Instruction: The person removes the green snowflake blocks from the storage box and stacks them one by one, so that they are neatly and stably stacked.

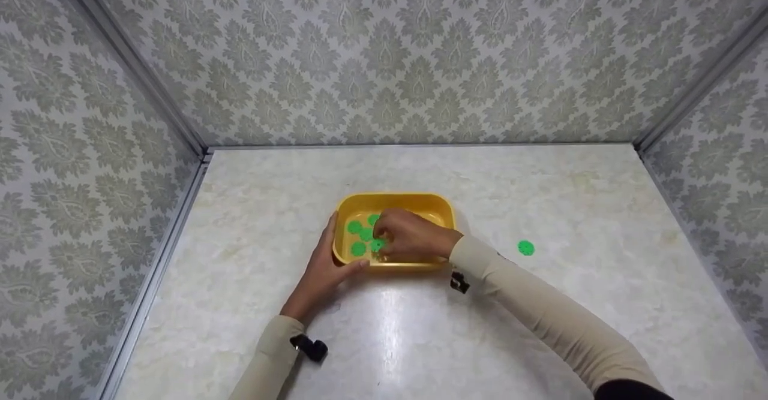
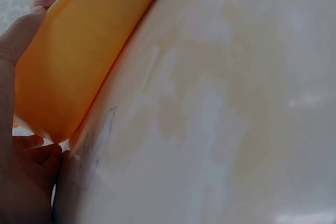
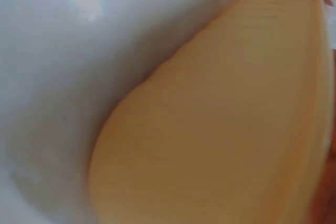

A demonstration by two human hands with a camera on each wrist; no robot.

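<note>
A yellow plastic tray (image 1: 393,198) with rounded corners sits on the table, with several flat green discs (image 1: 354,227) lying in its left part. The left hand (image 1: 324,268) grips the tray's left end, thumb over the front rim and fingers along the outer side. In the left wrist view the same hand (image 2: 26,166) wraps the tray's wall (image 2: 79,51). The right hand (image 1: 411,235) reaches into the tray from the right, fingers curled down, pinching a green disc (image 1: 378,245) near the discs on the tray floor. Only the tray's outer wall (image 3: 220,114) fills the right wrist view; the right fingertips are hidden there.
One more green disc (image 1: 526,247) lies on the pale marbled table (image 1: 576,208), right of the tray. Patterned wall panels (image 1: 420,58) stand behind and at both sides, with metal edge strips. Both wrists wear dark camera mounts (image 1: 309,347).
</note>
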